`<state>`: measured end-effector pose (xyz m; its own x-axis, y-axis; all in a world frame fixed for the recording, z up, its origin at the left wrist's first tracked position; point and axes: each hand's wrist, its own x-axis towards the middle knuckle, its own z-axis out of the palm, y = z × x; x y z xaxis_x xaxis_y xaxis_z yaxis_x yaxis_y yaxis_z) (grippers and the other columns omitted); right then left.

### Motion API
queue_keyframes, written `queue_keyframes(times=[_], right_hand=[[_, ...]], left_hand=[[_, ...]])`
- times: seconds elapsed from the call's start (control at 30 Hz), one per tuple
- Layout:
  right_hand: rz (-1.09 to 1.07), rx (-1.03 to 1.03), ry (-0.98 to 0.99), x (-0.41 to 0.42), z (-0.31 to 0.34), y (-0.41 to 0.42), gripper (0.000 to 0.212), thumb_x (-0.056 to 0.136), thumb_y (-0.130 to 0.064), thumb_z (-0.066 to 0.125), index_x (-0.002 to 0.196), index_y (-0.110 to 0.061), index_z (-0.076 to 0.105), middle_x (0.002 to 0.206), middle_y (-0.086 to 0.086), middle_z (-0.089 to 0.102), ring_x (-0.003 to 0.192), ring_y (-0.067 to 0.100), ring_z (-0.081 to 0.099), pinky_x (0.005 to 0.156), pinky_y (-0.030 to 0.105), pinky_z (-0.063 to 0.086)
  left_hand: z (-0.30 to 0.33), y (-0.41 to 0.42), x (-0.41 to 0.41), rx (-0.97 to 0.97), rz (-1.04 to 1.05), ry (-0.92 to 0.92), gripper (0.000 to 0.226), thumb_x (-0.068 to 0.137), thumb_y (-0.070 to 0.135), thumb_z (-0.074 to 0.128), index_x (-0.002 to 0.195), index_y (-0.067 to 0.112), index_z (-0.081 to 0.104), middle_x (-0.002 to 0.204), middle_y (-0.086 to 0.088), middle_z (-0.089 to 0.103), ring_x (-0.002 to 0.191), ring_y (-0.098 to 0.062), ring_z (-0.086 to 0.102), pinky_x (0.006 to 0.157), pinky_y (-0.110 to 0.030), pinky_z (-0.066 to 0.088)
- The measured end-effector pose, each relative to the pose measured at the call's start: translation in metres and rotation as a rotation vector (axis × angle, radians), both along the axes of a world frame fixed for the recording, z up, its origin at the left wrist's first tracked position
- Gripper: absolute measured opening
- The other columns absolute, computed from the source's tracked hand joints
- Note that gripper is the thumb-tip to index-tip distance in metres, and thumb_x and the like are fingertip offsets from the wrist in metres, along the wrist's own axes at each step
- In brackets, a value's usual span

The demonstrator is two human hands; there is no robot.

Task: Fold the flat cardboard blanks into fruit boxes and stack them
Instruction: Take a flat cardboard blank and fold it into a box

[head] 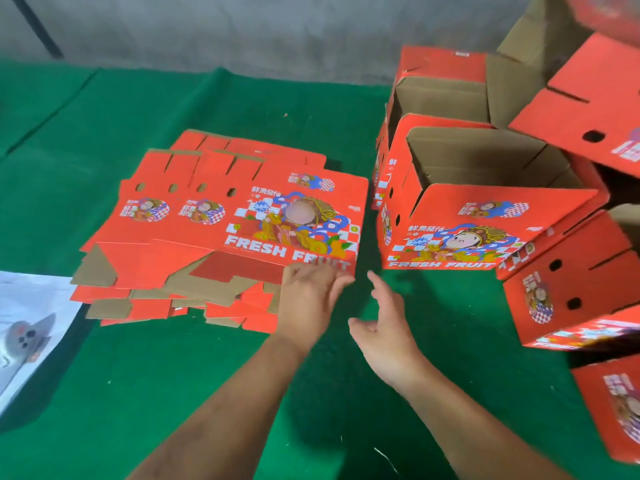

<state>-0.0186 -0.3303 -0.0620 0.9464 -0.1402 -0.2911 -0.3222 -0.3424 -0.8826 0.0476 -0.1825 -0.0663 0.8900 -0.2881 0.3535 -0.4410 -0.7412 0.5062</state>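
A pile of flat red cardboard blanks (pixel 221 223) printed "FRESH FRUIT" lies on the green table left of centre. My left hand (pixel 308 299) rests at the near right corner of the top blank, its fingertips curled over the edge there. My right hand (pixel 384 327) hovers just right of that corner, fingers spread and holding nothing. A folded open-topped red box (pixel 485 216) stands to the right of the pile, with another open box (pixel 440 84) behind it.
More folded red boxes (pixel 581 282) are piled at the right edge, some tipped on their sides. A white printed sheet (pixel 31 327) lies at the left edge. The green table cloth (pixel 173 393) runs back to a grey wall.
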Motion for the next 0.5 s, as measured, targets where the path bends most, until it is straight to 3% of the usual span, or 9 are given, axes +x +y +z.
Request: queue_keyframes(times=[0.07,0.1,0.17,0.23,0.3,0.37,0.43,0.5], right_hand=[[0.185,-0.246,-0.133,0.0,0.008,-0.01,0.089,0.09,-0.01,0.068,0.151,-0.059,0.025,0.151,-0.026,0.016,0.099,0.005,0.063,0.086,0.027,0.052],[0.241,-0.328,-0.179,-0.001,0.013,-0.016,0.087,0.088,-0.01,0.07,0.15,-0.056,0.03,0.155,-0.026,0.013,0.107,0.005,0.062,0.089,0.03,0.052],[0.259,-0.372,-0.265,-0.002,0.017,-0.025,0.063,0.089,-0.009,0.069,0.143,-0.036,0.053,0.154,-0.02,0.03,0.114,0.005,0.061,0.09,0.03,0.053],[0.247,-0.41,-0.328,-0.004,0.021,-0.027,0.032,0.092,-0.01,0.068,0.122,-0.02,0.069,0.131,-0.011,0.057,0.108,0.012,0.065,0.087,0.029,0.053],[0.186,-0.433,-0.339,-0.005,0.025,-0.027,0.018,0.096,-0.016,0.067,0.113,-0.016,0.074,0.111,-0.004,0.069,0.098,0.018,0.067,0.085,0.034,0.052],[0.056,-0.477,-0.294,-0.001,0.031,-0.031,0.023,0.099,-0.028,0.065,0.11,-0.01,0.075,0.1,0.003,0.073,0.09,0.023,0.066,0.081,0.039,0.053],[-0.006,-0.493,-0.248,0.005,0.039,-0.04,0.031,0.101,-0.036,0.063,0.105,-0.007,0.074,0.092,0.004,0.071,0.081,0.023,0.064,0.075,0.039,0.052],[-0.002,-0.503,-0.256,0.009,0.046,-0.044,0.032,0.101,-0.038,0.062,0.1,-0.008,0.072,0.083,0.002,0.069,0.073,0.023,0.062,0.065,0.037,0.049]], left_hand=[[0.003,-0.009,-0.023,-0.095,-0.092,-0.077,0.025,0.102,0.037,0.057,0.092,0.027,0.078,0.086,0.013,0.073,0.084,-0.013,0.064,0.091,-0.033,0.04],[0.005,-0.012,-0.033,-0.136,-0.115,-0.122,0.022,0.102,0.036,0.059,0.093,0.029,0.078,0.091,0.016,0.073,0.089,-0.009,0.062,0.092,-0.028,0.036],[0.011,-0.014,-0.047,-0.21,-0.134,-0.179,0.019,0.101,0.037,0.061,0.095,0.03,0.078,0.099,0.019,0.074,0.095,-0.004,0.061,0.093,-0.024,0.034],[0.018,-0.009,-0.055,-0.256,-0.142,-0.174,0.02,0.101,0.04,0.062,0.099,0.028,0.077,0.101,0.02,0.074,0.098,-0.004,0.062,0.092,-0.03,0.037],[0.023,0.004,-0.058,-0.192,-0.074,-0.158,0.011,0.099,0.033,0.066,0.106,0.029,0.075,0.106,0.019,0.072,0.104,-0.008,0.061,0.094,-0.034,0.037],[0.025,0.022,-0.057,-0.077,0.104,-0.109,0.03,0.092,0.02,0.072,0.118,0.032,0.068,0.123,0.014,0.067,0.12,-0.013,0.054,0.099,-0.034,0.029],[0.032,0.036,-0.057,-0.037,0.249,-0.013,0.051,0.087,0.014,0.068,0.131,0.036,0.056,0.139,0.011,0.061,0.133,-0.006,0.046,0.11,-0.035,0.016],[0.045,0.039,-0.06,-0.08,0.257,-0.031,0.051,0.088,0.018,0.06,0.132,0.04,0.049,0.145,0.009,0.058,0.137,0.001,0.047,0.117,-0.035,0.009]])
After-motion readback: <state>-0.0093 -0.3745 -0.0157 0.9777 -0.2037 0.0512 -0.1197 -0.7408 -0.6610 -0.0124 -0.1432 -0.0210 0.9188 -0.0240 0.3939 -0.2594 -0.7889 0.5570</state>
